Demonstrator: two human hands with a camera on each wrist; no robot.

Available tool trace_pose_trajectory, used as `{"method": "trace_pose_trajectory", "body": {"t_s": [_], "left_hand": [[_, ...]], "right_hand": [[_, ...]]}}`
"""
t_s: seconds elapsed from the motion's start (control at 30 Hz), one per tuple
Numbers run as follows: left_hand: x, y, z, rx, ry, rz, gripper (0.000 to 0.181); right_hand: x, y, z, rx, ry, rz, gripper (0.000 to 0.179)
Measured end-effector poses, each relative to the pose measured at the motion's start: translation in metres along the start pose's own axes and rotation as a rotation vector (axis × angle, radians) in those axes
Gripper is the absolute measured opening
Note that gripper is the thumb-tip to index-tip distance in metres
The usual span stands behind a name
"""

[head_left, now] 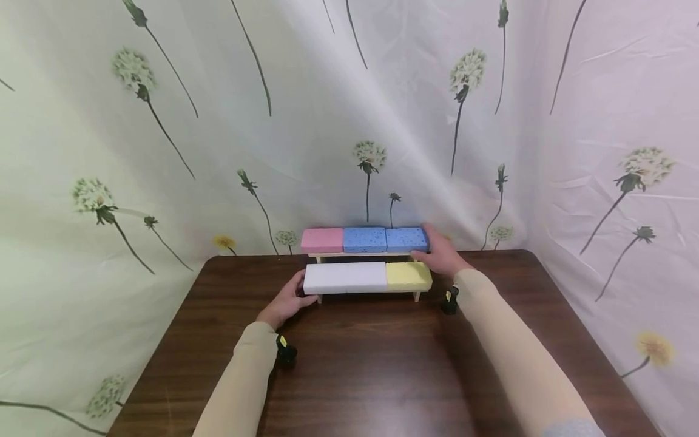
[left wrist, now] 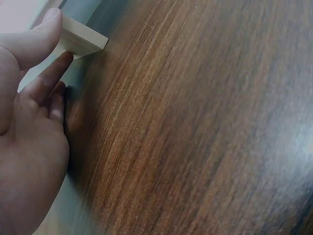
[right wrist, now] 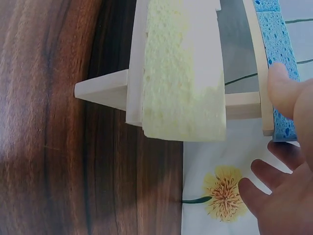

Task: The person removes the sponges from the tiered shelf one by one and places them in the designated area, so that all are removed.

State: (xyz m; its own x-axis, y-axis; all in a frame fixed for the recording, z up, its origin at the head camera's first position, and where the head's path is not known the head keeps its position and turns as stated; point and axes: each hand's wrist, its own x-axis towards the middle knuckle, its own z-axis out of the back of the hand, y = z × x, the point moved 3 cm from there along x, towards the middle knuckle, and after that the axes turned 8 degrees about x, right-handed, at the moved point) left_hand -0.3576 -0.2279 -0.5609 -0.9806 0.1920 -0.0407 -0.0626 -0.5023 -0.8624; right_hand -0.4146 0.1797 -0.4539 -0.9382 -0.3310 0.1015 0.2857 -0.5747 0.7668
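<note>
A two-step wooden stand (head_left: 417,297) bears a row of sponges on each step. Two white sponges (head_left: 345,277) and a yellow sponge (head_left: 408,275) lie along the lower front step. Higher at the back are a pink sponge (head_left: 322,240) and two speckled blue sponges (head_left: 385,240). My left hand (head_left: 286,301) grips the stand's left end, with thumb and index finger by a wooden leg (left wrist: 83,38) in the left wrist view. My right hand (head_left: 441,252) pinches the rightmost blue sponge (right wrist: 283,83), thumb on its front; the other fingers are partly hidden behind.
The stand is at the far edge of a dark wood-grain table (head_left: 360,358). Directly behind it hangs a pale curtain (head_left: 306,121) printed with dandelions, which also runs along both sides. Each wrist carries a small black camera (head_left: 286,352).
</note>
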Motion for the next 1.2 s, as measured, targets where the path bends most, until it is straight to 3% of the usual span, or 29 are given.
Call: {"method": "trace_pose_trajectory", "body": {"t_s": [0.3, 0.53, 0.8, 1.2], "left_hand": [[-0.004, -0.008, 0.000, -0.016, 0.004, 0.009, 0.079], [-0.002, -0.001, -0.003, -0.008, -0.004, -0.004, 0.078], [-0.002, -0.004, -0.003, -0.008, -0.013, -0.008, 0.077], [-0.001, 0.002, -0.003, 0.006, -0.004, 0.017, 0.081]], "right_hand": [[-0.001, 0.002, 0.002, -0.005, -0.020, -0.006, 0.079], [-0.004, -0.001, 0.003, 0.023, -0.032, -0.041, 0.079], [-0.008, -0.006, 0.010, 0.071, -0.065, -0.039, 0.075], [-0.025, -0.028, 0.027, 0.103, -0.131, -0.067, 0.071]]}}
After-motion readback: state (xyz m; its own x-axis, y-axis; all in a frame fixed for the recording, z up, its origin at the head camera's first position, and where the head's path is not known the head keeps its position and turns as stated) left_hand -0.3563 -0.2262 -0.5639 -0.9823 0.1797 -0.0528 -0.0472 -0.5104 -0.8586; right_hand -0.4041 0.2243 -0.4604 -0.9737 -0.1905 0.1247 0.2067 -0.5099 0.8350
